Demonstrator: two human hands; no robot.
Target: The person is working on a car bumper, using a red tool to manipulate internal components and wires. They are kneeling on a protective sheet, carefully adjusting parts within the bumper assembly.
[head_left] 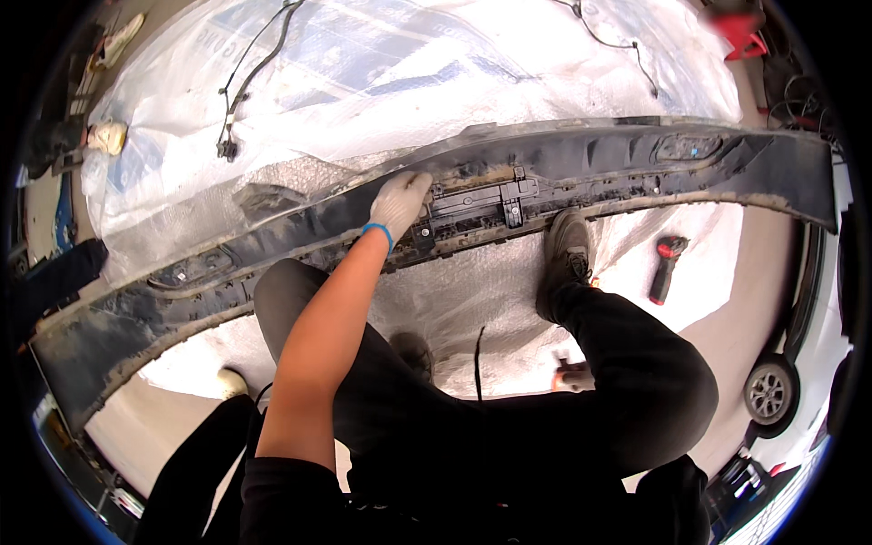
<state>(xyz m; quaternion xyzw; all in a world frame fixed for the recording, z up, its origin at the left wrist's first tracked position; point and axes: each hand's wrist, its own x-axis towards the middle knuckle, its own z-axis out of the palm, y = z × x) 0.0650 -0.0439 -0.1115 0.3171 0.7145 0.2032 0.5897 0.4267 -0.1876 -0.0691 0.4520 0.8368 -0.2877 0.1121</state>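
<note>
A long black car bumper (627, 150), dusty and dirt-stained, lies with its inner side up across the view. My left hand (400, 204), in a pale work glove with a blue band at the wrist, rests on its middle. The fingers are curled in and closed; whatever they may hold is hidden. Just right of this hand is a black plastic bracket (481, 200) set in the bumper. My right hand does not show. My shoe (569, 250) stands against the bumper's near edge, right of the bracket.
Beneath the bumper is plastic-wrapped white sheeting (436, 300). A red-and-black hand tool (668, 270) lies at right. A wiring harness (241, 100) lies beyond the bumper. Another person's black trouser leg (191, 463) shows lower left. A car wheel (770, 395) stands far right.
</note>
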